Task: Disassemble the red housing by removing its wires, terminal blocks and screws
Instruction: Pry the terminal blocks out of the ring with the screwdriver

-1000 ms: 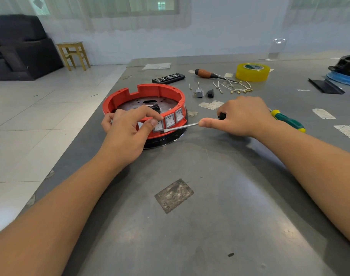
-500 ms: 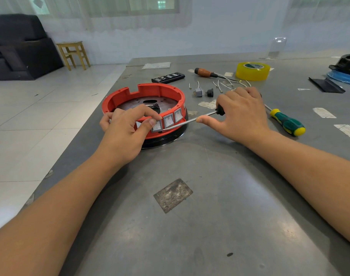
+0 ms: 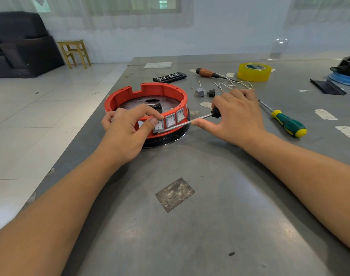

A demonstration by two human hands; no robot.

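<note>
Since a moment ago my right hand (image 3: 236, 116) has lifted its clamped screwdriver (image 3: 192, 120) against the rocker switches (image 3: 170, 121), while my left hand (image 3: 128, 126) pinches the light, stiff, brittle-looking red housing (image 3: 150, 90) at centre-left by its rim on the desk (image 3: 210, 196).

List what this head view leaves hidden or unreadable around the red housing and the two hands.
- Screwdriver tip: head view, the shaft ends under the switches; the contact point is hidden.
- Leftmost switch: partly covered by the left hand.
- Screwdriver handle: wrapped in the right hand, only its black collar shows.
- Red housing interior: near wall hides the floor behind it.
- Small parts beyond: too small to identify.
</note>
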